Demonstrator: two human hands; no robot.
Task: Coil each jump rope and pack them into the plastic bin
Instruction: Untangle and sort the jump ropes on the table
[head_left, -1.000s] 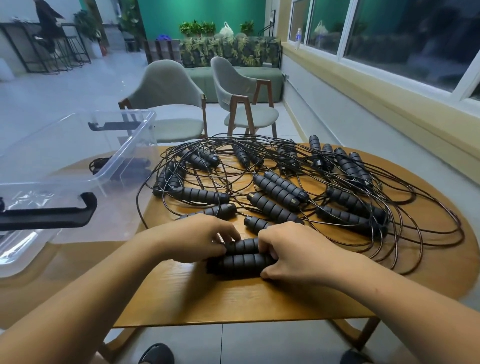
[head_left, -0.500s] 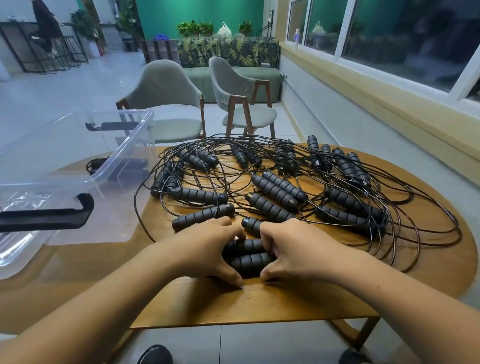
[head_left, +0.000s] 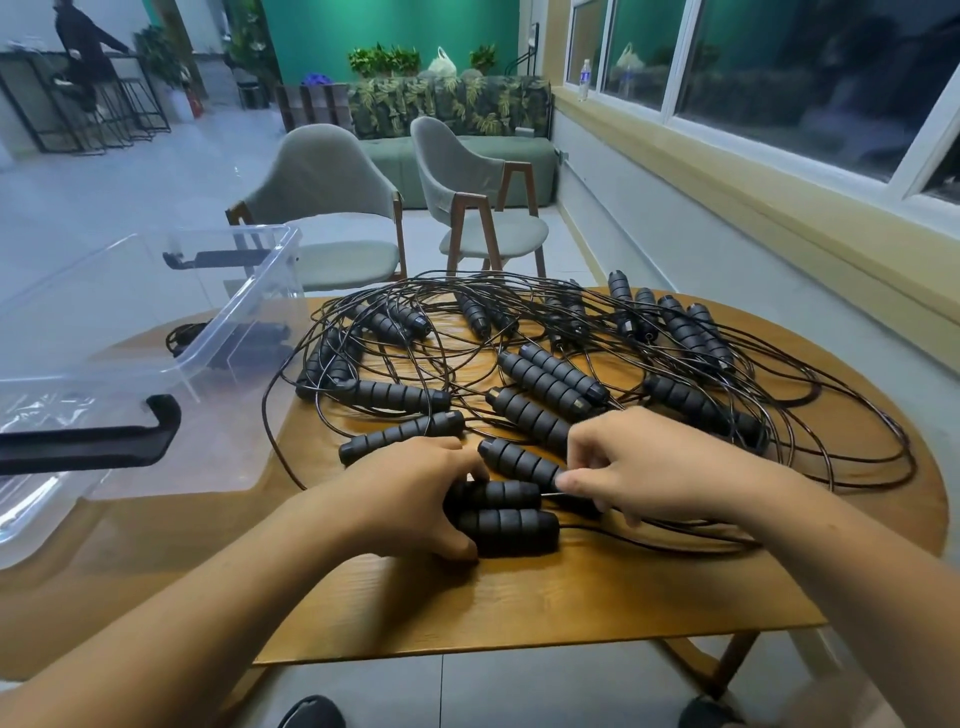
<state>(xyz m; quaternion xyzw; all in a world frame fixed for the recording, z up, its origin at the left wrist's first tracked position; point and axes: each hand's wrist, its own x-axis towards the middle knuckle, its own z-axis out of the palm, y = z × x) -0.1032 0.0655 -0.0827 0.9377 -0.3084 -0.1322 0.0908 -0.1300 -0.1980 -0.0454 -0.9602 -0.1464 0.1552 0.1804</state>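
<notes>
Several black jump ropes with ribbed foam handles lie tangled (head_left: 545, 379) across a round wooden table (head_left: 571, 603). Near the front edge, my left hand (head_left: 410, 493) grips a pair of handles (head_left: 506, 514) lying side by side. To their right, my right hand (head_left: 654, 462) pinches the thin black cord (head_left: 550, 494) where it leaves those handles. A clear plastic bin (head_left: 223, 332) with black latch handles stands at the left of the table, with one coiled rope (head_left: 228, 338) seen through its wall.
Two grey upholstered chairs (head_left: 332, 208) stand behind the table, with a green sofa beyond. A window wall runs along the right. Loose cord loops reach close to the table's right edge (head_left: 898, 467). A person sits far off at the back left.
My right hand has slid off the paired handles to the right and now pinches the cord. My left hand has closed round the handles' left ends.
</notes>
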